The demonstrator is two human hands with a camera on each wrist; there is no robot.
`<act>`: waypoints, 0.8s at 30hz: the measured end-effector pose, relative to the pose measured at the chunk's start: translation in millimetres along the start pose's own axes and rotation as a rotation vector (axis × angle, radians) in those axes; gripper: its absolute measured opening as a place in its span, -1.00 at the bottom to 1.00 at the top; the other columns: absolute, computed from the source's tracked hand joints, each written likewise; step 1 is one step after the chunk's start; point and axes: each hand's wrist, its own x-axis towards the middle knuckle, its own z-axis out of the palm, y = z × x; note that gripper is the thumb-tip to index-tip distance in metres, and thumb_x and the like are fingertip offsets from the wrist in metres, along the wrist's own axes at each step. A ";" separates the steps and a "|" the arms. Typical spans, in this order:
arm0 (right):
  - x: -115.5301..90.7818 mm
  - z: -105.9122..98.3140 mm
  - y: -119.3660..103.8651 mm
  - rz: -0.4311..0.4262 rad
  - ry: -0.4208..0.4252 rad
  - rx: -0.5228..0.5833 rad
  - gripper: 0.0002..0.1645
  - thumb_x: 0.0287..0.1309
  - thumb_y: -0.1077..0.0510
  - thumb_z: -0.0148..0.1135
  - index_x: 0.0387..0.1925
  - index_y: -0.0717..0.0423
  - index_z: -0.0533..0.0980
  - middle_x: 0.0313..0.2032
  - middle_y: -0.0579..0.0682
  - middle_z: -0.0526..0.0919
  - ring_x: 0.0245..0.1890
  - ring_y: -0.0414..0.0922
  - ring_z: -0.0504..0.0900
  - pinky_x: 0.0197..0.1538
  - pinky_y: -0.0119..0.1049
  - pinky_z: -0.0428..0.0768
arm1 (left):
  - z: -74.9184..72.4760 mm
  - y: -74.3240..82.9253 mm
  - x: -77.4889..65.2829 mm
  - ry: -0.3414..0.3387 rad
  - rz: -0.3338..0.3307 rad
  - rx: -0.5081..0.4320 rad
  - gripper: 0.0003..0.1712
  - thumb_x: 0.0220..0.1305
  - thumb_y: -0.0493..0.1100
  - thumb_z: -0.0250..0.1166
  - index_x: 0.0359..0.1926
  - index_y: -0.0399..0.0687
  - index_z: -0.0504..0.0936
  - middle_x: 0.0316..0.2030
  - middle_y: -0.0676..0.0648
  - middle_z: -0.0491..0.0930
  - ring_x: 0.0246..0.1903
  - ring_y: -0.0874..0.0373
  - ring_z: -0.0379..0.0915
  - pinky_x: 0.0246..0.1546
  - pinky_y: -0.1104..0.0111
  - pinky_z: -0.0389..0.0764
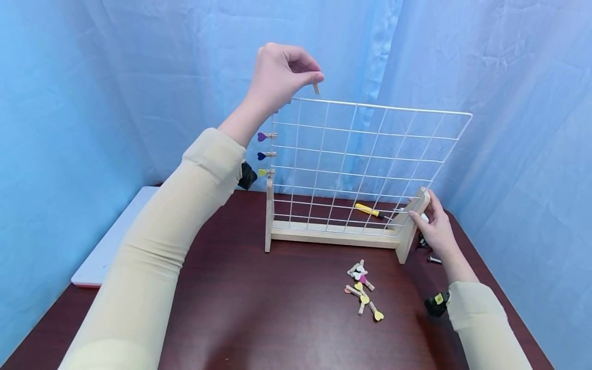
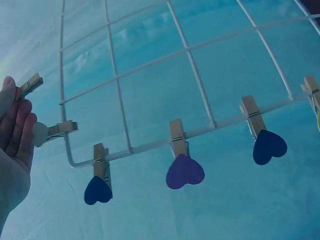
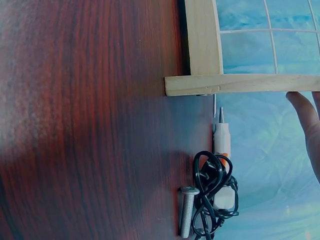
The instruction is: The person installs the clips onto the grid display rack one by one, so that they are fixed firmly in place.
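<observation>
My left hand (image 1: 284,72) pinches a small wooden clothespin (image 1: 316,88) just above the top wire of a white wire grid (image 1: 356,129). In the left wrist view the held clothespin (image 2: 31,86) is apart from the grid; a pale-headed clothespin (image 2: 60,129) is clipped near the corner. Heart clothespins line the side wire: a dark blue one (image 2: 98,190), a purple one (image 2: 185,171), another dark blue one (image 2: 269,146) and a yellow-green one (image 1: 262,172). My right hand (image 1: 435,226) holds the right upright of the wooden stand (image 1: 409,234), thumb in front.
Several loose heart clothespins (image 1: 364,298) lie before the stand. Behind it is a yellow-handled screwdriver (image 1: 367,209). A bolt (image 3: 187,212) and a black cable (image 3: 205,185) lie at right, a white flat panel (image 1: 115,236) at left. Blue curtains surround the table.
</observation>
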 end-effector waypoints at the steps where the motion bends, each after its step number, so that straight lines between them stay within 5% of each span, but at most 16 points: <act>1: -0.1 0.3 -0.1 -0.003 0.005 0.008 -0.15 0.17 0.16 0.08 0.35 -0.25 -0.13 0.21 0.20 0.24 0.24 -0.04 0.21 -0.14 -0.72 0.37 | 0.2 -1.4 1.8 -0.005 -0.002 0.016 -0.78 -0.04 0.04 0.33 -0.40 0.05 0.70 -0.41 0.05 0.66 -0.40 0.31 0.53 -0.26 0.51 0.44; 16: -0.8 1.9 -18.4 -0.009 -0.010 0.039 -0.15 0.17 0.22 0.07 0.36 -0.14 -0.13 0.18 0.31 0.25 0.24 -0.03 0.21 -0.14 -0.73 0.36 | 8.0 -4.9 9.0 -0.156 -0.001 0.233 -0.74 0.01 0.07 0.27 -0.32 0.06 0.68 -0.36 0.08 0.65 -0.38 0.34 0.51 -0.26 0.52 0.45; 20: -4.8 2.5 -28.5 0.002 -0.011 0.019 -0.16 0.18 0.22 0.06 0.37 -0.14 -0.14 0.18 0.33 0.25 0.23 -0.05 0.21 -0.14 -0.74 0.35 | 7.9 -3.9 4.6 -0.147 0.017 0.226 -0.63 -0.01 0.09 0.27 -0.19 0.04 0.64 -0.24 0.07 0.63 -0.27 0.34 0.50 -0.17 0.56 0.43; 24: -6.5 2.9 -31.7 -0.005 -0.012 0.018 -0.17 0.18 0.24 0.05 0.36 -0.16 -0.12 0.17 0.34 0.26 0.22 -0.07 0.24 -0.14 -0.72 0.36 | -0.1 -0.2 -5.9 -0.051 0.134 0.283 -0.53 0.02 0.13 0.22 -0.05 0.05 0.57 -0.09 0.09 0.57 -0.08 0.29 0.41 -0.03 0.60 0.33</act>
